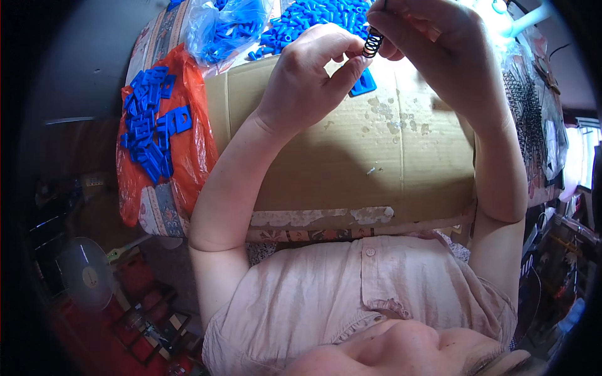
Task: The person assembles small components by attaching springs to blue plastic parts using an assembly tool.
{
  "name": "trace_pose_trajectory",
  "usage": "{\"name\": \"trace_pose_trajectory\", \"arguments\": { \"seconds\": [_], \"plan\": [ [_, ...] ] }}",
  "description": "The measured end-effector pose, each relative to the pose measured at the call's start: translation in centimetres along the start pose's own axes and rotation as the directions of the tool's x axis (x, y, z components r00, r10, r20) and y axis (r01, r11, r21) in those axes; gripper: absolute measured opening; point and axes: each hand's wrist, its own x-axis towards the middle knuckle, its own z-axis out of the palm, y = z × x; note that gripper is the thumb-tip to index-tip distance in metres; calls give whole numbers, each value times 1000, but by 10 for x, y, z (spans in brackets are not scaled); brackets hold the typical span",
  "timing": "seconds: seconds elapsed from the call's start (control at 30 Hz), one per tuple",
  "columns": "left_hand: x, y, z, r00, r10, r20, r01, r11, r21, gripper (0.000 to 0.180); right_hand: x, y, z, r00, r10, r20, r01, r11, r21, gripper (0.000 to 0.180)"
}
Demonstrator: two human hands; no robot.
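Over the far part of the cardboard, both my hands meet at a small black coil spring (372,42). The thumb and forefinger of my left hand (307,81) pinch its lower end. At its upper end, the fingers of my right hand (439,53) are closed around it, partly hiding it. A thin dark tip shows above the right fingers, too little to name. Just below the left fingertips is a flat blue plastic piece (362,84) with a slot; whether it touches the hand I cannot tell.
Brown cardboard (313,169) covers the table's middle. An orange bag (194,144) carries blue plastic parts (150,119) at left. Farther back are a clear bag (226,31) and a heap of blue tubular pieces (320,19). Black springs (527,119) lie at right, near a bright lamp (498,7).
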Motion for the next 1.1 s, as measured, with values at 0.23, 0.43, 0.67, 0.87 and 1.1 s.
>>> {"name": "trace_pose_trajectory", "arguments": {
  "seconds": [0.23, 0.43, 0.67, 0.87, 1.1],
  "plan": [
    [3, 6, 0, 1000, -27, 15, 27, 1000, 12, 11, -2, 6, -2, 998, -57, -18, 56, 996, -65, 9],
    [3, 7, 1, 1000, -14, 22, 13, 999, 38, 11, -4, 9, -1, 1000, -21, -19, 22, 996, 86, 9],
    [1, 5, 1, 998, -49, 45, 50, 999, -4, 12, -4, 9, -1, 1000, -17, -27, 19, 997, 73, 9],
    [2, 4, 0, 997, -62, 50, 63, 998, -10, 13, -3, 6, -1, 1000, 6, -28, -4, 999, 48, 9],
    [0, 1, 0, 996, -70, 48, 70, 997, -10, 12, 0, 14, 0, 1000, 2, -1, -2, 990, 140, 9]
  ]
}}
